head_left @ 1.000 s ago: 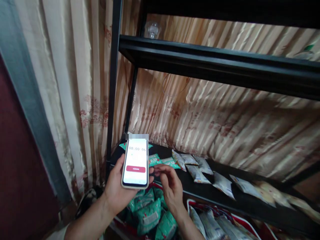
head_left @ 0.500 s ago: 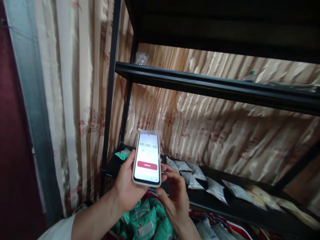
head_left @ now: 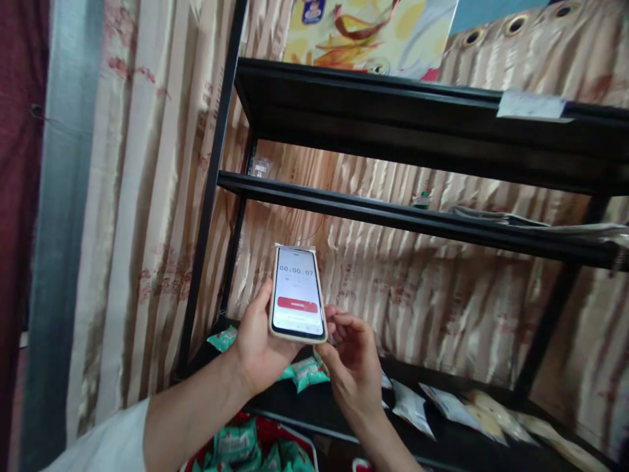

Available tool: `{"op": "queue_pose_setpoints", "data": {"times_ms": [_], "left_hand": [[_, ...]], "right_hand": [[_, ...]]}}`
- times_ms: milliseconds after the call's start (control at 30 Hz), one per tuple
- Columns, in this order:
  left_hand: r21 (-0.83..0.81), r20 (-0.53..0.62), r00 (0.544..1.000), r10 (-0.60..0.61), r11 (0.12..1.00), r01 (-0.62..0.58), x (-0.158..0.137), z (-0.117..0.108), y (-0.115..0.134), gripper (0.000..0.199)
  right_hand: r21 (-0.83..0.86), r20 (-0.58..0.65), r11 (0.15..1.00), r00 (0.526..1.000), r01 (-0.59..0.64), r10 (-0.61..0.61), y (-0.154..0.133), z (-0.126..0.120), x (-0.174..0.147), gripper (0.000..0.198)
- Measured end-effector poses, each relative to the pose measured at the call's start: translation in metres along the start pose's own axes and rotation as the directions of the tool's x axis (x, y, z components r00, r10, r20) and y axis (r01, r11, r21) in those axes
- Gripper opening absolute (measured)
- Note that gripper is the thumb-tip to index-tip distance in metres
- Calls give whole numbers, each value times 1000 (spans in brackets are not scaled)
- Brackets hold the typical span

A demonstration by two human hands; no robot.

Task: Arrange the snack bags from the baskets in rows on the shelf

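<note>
My left hand (head_left: 260, 357) is closed round a smartphone (head_left: 297, 318) in a pale case, held upright with its screen tilted toward me. On the bright screen a timer reads 00:00:07 above a red button. My right hand (head_left: 356, 370) is beside the phone's lower right corner, fingers loosely curled and thumb apart; whether it touches the case is unclear. Behind and below my hands, green packets (head_left: 310, 373) lie on the lower black shelf (head_left: 314, 406). To the right are whitish packets (head_left: 413, 408).
A red bin with a white rim (head_left: 307, 440) holding green packets stands below the shelf. The rack's middle shelf (head_left: 344, 208) carries a clear plastic cup (head_left: 260, 168). A yellow printed box (head_left: 363, 39) is on top. Patterned curtains (head_left: 147, 229) hang behind and left.
My view has tilted up, bringing the top shelf and box into sight. The timer has gone from 06 to 07. Both hands keep about the same pose around the phone.
</note>
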State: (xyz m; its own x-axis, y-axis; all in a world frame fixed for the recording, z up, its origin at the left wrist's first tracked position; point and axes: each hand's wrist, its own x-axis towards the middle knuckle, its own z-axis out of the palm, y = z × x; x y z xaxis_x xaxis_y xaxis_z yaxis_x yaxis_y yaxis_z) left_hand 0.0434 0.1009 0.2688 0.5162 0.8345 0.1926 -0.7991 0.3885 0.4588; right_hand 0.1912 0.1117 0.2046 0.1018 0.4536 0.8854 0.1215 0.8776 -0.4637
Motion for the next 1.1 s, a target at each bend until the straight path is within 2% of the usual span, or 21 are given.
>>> {"op": "queue_pose_setpoints", "data": {"times_ms": [300,567,767,933,1100], "left_hand": [[52,113,992,61,996,-68,41,61,35,61],[121,222,974,38,990,-66,90,105,67,58],[176,212,976,44,981,-82,128,129,86,48],[182,180,982,55,979,-88,153,139,97,48],[114,115,993,-3,993,-11,173,143,103,54]], "right_hand": [[-30,-53,996,995,89,-90,-28,2,87,34],[-110,-55,983,987,144,-151,-37,-1,159,36],[-156,-66,976,984,154,-166,-32,-5,205,39],[-170,-70,981,991,97,-110,-22,-10,232,43],[-180,-95,983,995,21,-38,-16,-12,248,47]]}}
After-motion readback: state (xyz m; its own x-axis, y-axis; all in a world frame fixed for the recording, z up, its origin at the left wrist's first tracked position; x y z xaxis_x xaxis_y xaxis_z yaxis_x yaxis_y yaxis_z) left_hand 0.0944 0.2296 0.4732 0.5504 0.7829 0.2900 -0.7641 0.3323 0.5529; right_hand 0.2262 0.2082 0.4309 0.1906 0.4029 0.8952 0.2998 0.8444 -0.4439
